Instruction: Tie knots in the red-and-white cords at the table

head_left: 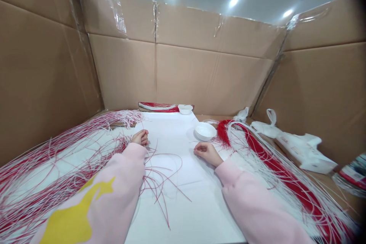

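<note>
My left hand (140, 137) rests on a white sheet (174, 133) with its fingers curled, at the edge of a large spread of thin red-and-white cords (65, 152). I cannot tell whether it holds any strands. My right hand (207, 152) lies palm down on the sheet with loosely bent fingers, holding nothing visible. It is nearest to a white bowl (205, 131) and a thick red-and-white cord bundle (274, 164). Loose red strands (162, 183) lie on the sheet between my forearms, below my left hand.
A small white bowl (185, 109) and a flat red-and-white bundle (158, 106) sit at the far end of the sheet. Cardboard walls (183, 72) surround the work surface. White plastic bags (303, 152) lie to the right, with a packaged bundle (350, 173) at the right edge.
</note>
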A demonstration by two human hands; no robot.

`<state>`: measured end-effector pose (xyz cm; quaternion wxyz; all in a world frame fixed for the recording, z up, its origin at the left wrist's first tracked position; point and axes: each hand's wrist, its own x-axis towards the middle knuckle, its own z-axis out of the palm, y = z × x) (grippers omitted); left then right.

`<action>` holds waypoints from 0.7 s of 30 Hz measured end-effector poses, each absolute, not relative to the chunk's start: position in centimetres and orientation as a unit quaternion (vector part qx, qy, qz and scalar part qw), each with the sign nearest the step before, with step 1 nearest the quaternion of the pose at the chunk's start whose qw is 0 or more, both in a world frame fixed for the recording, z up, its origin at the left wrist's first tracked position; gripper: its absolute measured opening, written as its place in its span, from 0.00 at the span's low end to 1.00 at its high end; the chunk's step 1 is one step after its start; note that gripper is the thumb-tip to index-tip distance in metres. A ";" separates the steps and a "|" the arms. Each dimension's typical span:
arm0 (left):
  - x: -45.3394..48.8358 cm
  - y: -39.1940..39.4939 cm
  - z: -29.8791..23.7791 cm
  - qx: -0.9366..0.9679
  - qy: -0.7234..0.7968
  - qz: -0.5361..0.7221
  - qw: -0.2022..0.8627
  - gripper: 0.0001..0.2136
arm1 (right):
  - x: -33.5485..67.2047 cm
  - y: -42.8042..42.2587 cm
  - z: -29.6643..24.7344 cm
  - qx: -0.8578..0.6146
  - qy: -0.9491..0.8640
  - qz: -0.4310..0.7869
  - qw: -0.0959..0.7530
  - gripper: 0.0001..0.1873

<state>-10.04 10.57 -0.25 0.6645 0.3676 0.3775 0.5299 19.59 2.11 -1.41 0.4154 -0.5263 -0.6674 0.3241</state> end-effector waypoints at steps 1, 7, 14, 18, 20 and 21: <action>-10.0 10.5 -0.1 0.366 0.382 0.528 0.665 0.07 | 19.6 2.1 -1.4 -0.527 -0.664 0.329 0.417 0.09; -9.6 9.8 0.5 0.358 0.394 0.528 0.662 0.07 | 19.6 2.1 -1.4 -0.529 -0.654 0.337 0.423 0.08; -9.4 9.6 0.5 0.360 0.396 0.530 0.659 0.07 | 19.7 2.1 -1.5 -0.531 -0.668 0.317 0.413 0.08; -9.4 9.7 0.4 0.362 0.396 0.531 0.656 0.07 | 19.7 2.2 -1.5 -0.532 -0.679 0.305 0.403 0.07; -9.4 9.7 0.4 0.362 0.395 0.532 0.655 0.06 | 19.8 2.2 -1.6 -0.532 -0.684 0.301 0.399 0.07; -9.4 9.8 0.3 0.362 0.394 0.533 0.655 0.06 | 19.8 2.2 -1.6 -0.531 -0.686 0.298 0.398 0.07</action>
